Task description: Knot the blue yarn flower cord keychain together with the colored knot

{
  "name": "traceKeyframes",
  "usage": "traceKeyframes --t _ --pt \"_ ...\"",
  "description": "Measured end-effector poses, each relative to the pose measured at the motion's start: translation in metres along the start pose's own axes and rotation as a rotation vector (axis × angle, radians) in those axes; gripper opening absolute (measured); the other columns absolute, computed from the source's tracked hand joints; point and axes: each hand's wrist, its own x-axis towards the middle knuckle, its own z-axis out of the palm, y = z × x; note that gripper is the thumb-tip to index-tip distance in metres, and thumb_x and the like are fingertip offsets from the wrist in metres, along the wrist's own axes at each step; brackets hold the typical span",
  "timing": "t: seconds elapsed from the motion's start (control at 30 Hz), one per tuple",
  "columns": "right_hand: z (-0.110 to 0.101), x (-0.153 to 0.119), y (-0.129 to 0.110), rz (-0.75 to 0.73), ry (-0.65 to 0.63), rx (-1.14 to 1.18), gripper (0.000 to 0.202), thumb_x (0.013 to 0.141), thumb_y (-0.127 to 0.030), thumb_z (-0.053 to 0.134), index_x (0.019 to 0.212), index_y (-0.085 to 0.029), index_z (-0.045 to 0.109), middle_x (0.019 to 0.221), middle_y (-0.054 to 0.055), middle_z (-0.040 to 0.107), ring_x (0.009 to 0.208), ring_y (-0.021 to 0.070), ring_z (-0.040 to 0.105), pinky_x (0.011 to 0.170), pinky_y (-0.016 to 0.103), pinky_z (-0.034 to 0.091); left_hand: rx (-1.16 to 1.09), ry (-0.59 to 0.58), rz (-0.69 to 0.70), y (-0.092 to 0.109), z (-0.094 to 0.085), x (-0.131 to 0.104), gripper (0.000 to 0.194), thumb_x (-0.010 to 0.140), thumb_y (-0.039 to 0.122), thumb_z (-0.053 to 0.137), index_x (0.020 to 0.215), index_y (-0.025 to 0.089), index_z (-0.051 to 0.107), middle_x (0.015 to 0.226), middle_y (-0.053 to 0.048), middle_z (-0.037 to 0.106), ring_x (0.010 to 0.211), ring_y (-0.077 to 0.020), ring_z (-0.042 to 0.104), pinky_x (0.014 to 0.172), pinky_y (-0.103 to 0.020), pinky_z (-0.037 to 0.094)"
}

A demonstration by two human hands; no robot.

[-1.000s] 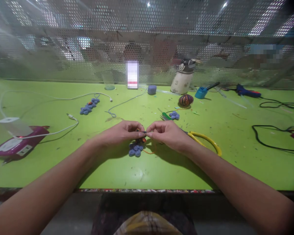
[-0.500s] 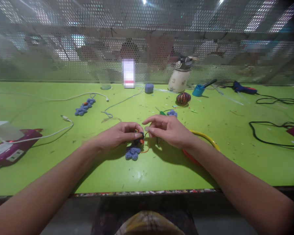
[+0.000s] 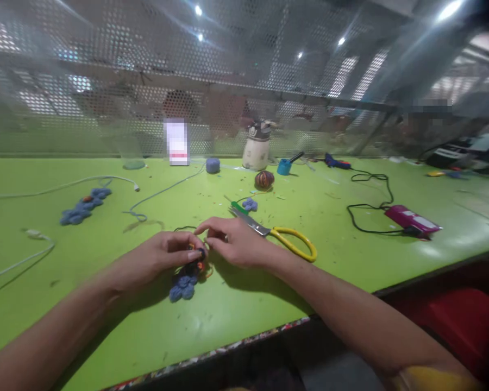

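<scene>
My left hand (image 3: 163, 259) pinches the top of a blue crocheted flower piece (image 3: 183, 285) with orange yarn, which hangs down onto the green table (image 3: 236, 320). My right hand (image 3: 238, 244) meets it from the right, fingertips closed on the same piece at the pinch point. What sits between the fingertips is too small to make out. Yellow-handled scissors (image 3: 283, 239) lie just right of my right hand.
A string of blue crocheted flowers (image 3: 83, 205) and white cables (image 3: 65, 184) lie at the left. Further back are a small blue flower (image 3: 250, 204), a multicoloured yarn ball (image 3: 264, 178), a blue yarn ball (image 3: 212, 165), a cream jar (image 3: 256, 149), a black cable (image 3: 370, 203) and a magenta device (image 3: 411, 220). A perforated screen stands behind.
The view has swung to the right and tilted, so the purple device at the left has left the view. Both hands stay together on the flower piece, the right fingertips closing back onto it.
</scene>
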Motion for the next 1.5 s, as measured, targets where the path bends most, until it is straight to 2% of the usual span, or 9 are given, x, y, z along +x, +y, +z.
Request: traceKeyframes --t 0.23,0.47,0.6,0.77,1.0,1.17,1.27,1.33,1.5 --pt "-0.032 0.020 0.009 0.154 -0.040 0.063 0.026 0.083 -0.011 0.056 0.107 -0.011 0.066 0.077 0.003 0.067 0.067 0.0099 0.058 0.066 0.023 0.046 -0.084 0.059 0.033 0.003 -0.002 -0.003 0.012 0.073 0.022 0.074 0.082 0.014 0.070 0.077 -0.009 0.068 0.071 -0.0198 0.065 0.070 -0.034 0.054" --pt "-0.101 0.043 0.046 0.352 0.137 -0.613 0.032 0.084 -0.011 0.055 0.114 -0.010 0.067 0.109 0.014 0.070 0.094 0.0182 0.063 0.081 0.027 0.047 -0.200 0.147 0.066 0.003 -0.003 -0.002 0.011 0.071 0.015 0.076 0.080 0.012 0.069 0.078 -0.009 0.068 0.068 -0.0154 0.064 0.067 -0.028 0.053" --pt "-0.088 0.045 0.059 0.401 0.012 -0.688 0.021 0.082 -0.016 0.057 0.090 -0.010 0.075 0.095 0.013 0.074 0.085 0.0187 0.066 0.075 0.024 0.047 -0.266 0.165 0.090 0.002 -0.003 -0.001 0.009 0.073 0.014 0.074 0.080 0.012 0.068 0.079 -0.009 0.069 0.069 -0.0145 0.064 0.067 -0.027 0.052" --pt "-0.061 0.062 0.062 0.500 -0.091 -0.809 0.021 0.071 -0.018 0.065 0.086 -0.008 0.075 0.091 0.019 0.072 0.079 0.0238 0.066 0.065 0.028 0.046 -0.270 0.154 0.087 0.001 -0.003 0.000 0.009 0.074 0.012 0.073 0.081 0.010 0.067 0.081 -0.011 0.070 0.067 -0.0135 0.064 0.065 -0.026 0.051" --pt "-0.067 0.076 0.060 0.506 -0.069 -0.837 0.019 0.073 -0.017 0.063 0.086 -0.006 0.071 0.086 0.018 0.071 0.076 0.0217 0.063 0.063 0.027 0.041 -0.282 0.144 0.118 -0.001 -0.002 0.000 0.011 0.074 0.011 0.073 0.082 0.010 0.067 0.079 -0.010 0.070 0.071 -0.0139 0.065 0.070 -0.026 0.050" --pt "-0.072 0.031 0.008 0.212 0.158 -0.711 0.023 0.092 -0.025 0.043 0.092 -0.012 0.063 0.081 0.009 0.066 0.069 0.0159 0.055 0.062 0.027 0.038 -0.230 0.199 0.154 0.003 -0.002 0.001 0.008 0.074 0.012 0.073 0.080 0.011 0.068 0.081 -0.009 0.071 0.077 -0.0158 0.066 0.079 -0.030 0.051" --pt "-0.058 -0.009 -0.023 0.003 -0.025 -0.378 0.024 0.095 -0.026 0.041 0.084 -0.016 0.061 0.067 0.003 0.060 0.057 0.0129 0.050 0.058 0.027 0.039 -0.182 0.204 0.198 0.003 -0.003 0.002 0.007 0.075 0.015 0.073 0.080 0.011 0.070 0.083 -0.009 0.072 0.079 -0.0158 0.066 0.082 -0.030 0.049" --pt "-0.045 -0.031 -0.031 -0.036 -0.103 -0.329 0.023 0.095 -0.025 0.042 0.099 -0.017 0.062 0.075 0.005 0.064 0.062 0.0149 0.055 0.059 0.028 0.041 -0.152 0.212 0.211 0.002 -0.003 0.003 0.008 0.075 0.016 0.073 0.081 0.012 0.071 0.083 -0.009 0.072 0.078 -0.0158 0.066 0.081 -0.030 0.050" --pt "-0.028 -0.054 -0.020 -0.074 -0.030 -0.464 0.036 0.095 -0.021 0.040 0.128 -0.021 0.056 0.104 0.012 0.068 0.089 0.0225 0.063 0.073 0.034 0.048 -0.125 0.238 0.198 0.000 -0.001 0.002 0.010 0.074 0.018 0.074 0.083 0.013 0.071 0.081 -0.009 0.071 0.076 -0.0159 0.066 0.075 -0.030 0.051"
